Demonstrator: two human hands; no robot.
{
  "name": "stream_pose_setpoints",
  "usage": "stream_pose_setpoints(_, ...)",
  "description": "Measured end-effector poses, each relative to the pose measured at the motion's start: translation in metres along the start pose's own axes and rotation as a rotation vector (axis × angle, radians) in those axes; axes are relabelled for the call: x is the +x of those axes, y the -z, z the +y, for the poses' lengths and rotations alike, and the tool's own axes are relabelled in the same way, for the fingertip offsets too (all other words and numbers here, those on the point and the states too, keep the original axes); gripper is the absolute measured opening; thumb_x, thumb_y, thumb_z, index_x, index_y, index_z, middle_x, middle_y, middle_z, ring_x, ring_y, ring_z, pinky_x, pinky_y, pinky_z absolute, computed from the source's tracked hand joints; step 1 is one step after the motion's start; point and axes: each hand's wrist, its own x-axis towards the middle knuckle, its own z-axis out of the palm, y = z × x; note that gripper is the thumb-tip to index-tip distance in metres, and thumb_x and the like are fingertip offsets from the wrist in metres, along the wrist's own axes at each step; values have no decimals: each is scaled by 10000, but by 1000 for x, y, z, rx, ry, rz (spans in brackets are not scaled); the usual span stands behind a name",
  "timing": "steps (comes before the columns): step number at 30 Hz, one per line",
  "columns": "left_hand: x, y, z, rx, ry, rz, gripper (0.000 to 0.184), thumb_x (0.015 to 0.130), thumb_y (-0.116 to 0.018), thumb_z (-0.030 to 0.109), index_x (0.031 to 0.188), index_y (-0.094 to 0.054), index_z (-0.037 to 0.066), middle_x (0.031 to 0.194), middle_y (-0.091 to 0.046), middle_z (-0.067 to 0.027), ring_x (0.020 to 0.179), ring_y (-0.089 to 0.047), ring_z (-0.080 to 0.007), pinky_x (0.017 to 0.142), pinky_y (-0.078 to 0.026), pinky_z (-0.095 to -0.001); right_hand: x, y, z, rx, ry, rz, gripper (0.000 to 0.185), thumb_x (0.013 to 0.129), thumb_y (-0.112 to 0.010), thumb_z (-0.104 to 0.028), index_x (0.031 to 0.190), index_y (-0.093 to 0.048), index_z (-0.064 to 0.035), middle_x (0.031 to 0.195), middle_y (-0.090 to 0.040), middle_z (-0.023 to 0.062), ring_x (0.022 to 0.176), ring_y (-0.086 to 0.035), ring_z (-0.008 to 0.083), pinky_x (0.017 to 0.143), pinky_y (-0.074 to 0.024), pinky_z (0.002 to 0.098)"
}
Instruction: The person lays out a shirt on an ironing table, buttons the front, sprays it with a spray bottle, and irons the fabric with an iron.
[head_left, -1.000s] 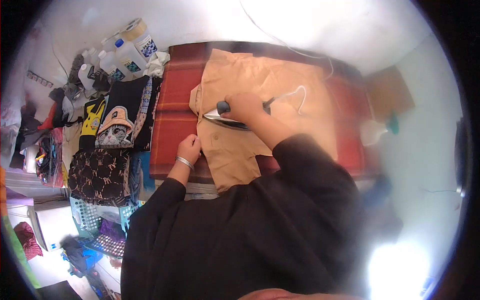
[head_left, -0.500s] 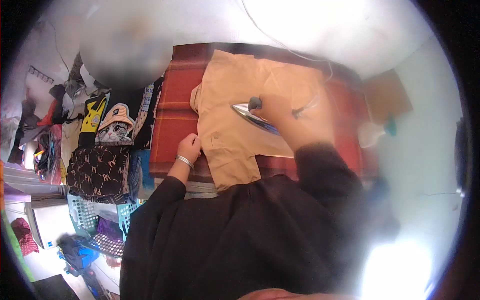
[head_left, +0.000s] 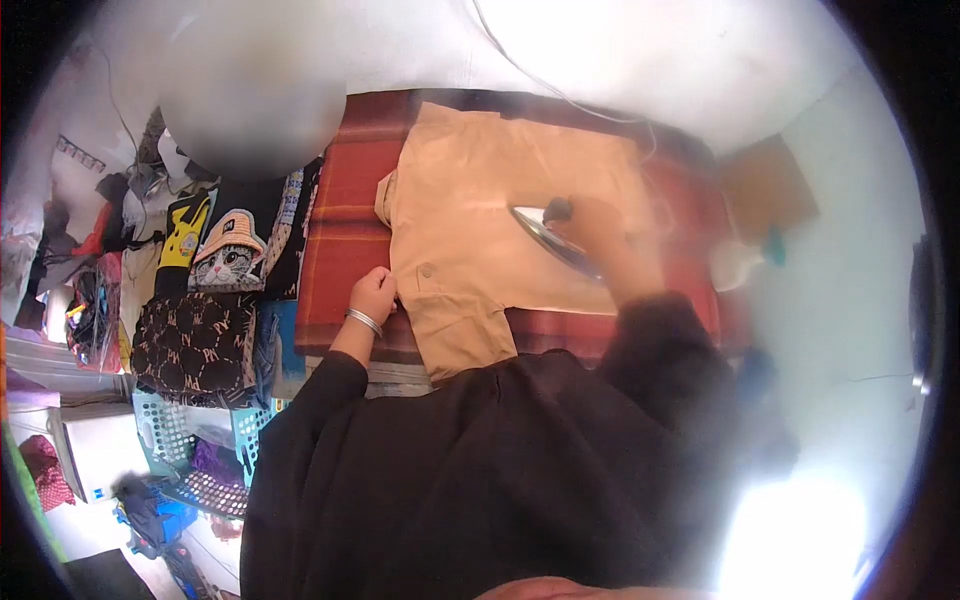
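Note:
A tan shirt (head_left: 462,180) with a buttoned pocket lies spread on a red striped blanket (head_left: 345,180). My right hand (head_left: 592,228) is wrapped around the dark handle of a clothes iron (head_left: 540,232). The iron's silver soleplate rests on the middle of the shirt, its tip pointing left. At the shirt's near left edge, my left hand (head_left: 373,292) is closed, fingertips pinching the cloth beside the pocket. A silver bangle circles that wrist. The shirt's sleeve folds down toward my body.
Folded clothes, including a black cat-print garment (head_left: 228,262) and a brown patterned cloth (head_left: 195,340), are stacked at left above a teal perforated basket (head_left: 165,430). A pale cord (head_left: 545,75) runs behind the blanket. A brown cardboard piece (head_left: 768,190) stands at right.
My right hand has slid the iron to the right across the shirt. My left hand stays at the shirt's edge. The whole view has shifted slightly.

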Motion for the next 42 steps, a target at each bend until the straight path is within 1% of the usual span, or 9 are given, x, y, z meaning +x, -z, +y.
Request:
stream_pose_setpoints(11,1,0,0,61,-11,1,194,850,-466,165,746,-540,20,568,-549,-34,439,-522,-105,428,-439,-257,12,-20,125,-44,-43,7,491,641,-694,-467,998,-621,-138,977,-641,103,939,-604,272,774,-470,395)
stream_pose_setpoints(22,-1,0,6,42,-24,14,179,855,-479,170,772,-549,27,565,-539,-27,413,-487,-89,406,-424,-237,-5,-2,144,28,-104,31,494,602,-719,-459,982,-654,-150,929,-653,107,891,-618,277,767,-475,377)
stream_pose_setpoints(25,11,-6,7,-96,180,97,146,843,-493,168,820,-561,41,647,-576,-65,519,-555,-158,498,-472,-282,-4,-3,121,90,33,-98,503,606,-717,-459,1009,-649,-166,940,-652,104,881,-617,281,757,-476,386)
stream_pose_setpoints(27,17,-18,22,467,-588,543,145,826,-503,179,867,-578,62,796,-607,-112,677,-585,-261,632,-496,-357,-7,-16,97,60,209,8,479,621,-706,-463,1001,-650,-177,931,-652,101,882,-614,285,755,-475,391)
stream_pose_setpoints(29,15,-43,69,479,-472,240,201,808,-505,188,953,-590,79,991,-590,-157,909,-546,-340,836,-440,-409,-23,-1,57,-26,174,90,443,638,-697,-456,976,-649,-173,926,-651,91,894,-612,279,755,-475,392)
stream_pose_setpoints(32,47,-105,64,491,-662,-31,366,830,-482,259,1151,-528,89,1186,-524,-145,1109,-477,-310,955,-363,-419,-13,6,40,-11,-10,5,423,647,-693,-454,946,-646,-159,928,-649,80,906,-610,269,755,-474,391)
stream_pose_setpoints(34,58,-137,80,945,-585,-195,534,859,-422,337,1331,-358,96,1394,-338,-85,1310,-262,-255,1063,-211,-438,-7,7,41,1,1,47,427,634,-706,-458,916,-647,-143,902,-649,92,879,-610,277,733,-466,393)
stream_pose_setpoints(37,60,-138,95,1209,-336,-255,612,879,-358,394,1401,-221,106,1472,-181,-19,1362,-133,-211,1085,-135,-470,-5,4,46,37,1,58,428,623,-717,-461,885,-649,-129,878,-649,106,855,-611,284,713,-460,396)
stream_pose_setpoints(42,67,-117,73,1196,-295,-143,629,879,-345,404,1416,-181,120,1488,-118,-20,1372,-81,-198,1094,-79,-470,-10,14,77,11,-1,13,423,634,-712,-458,902,-649,-137,897,-649,105,878,-611,279,727,-467,393)
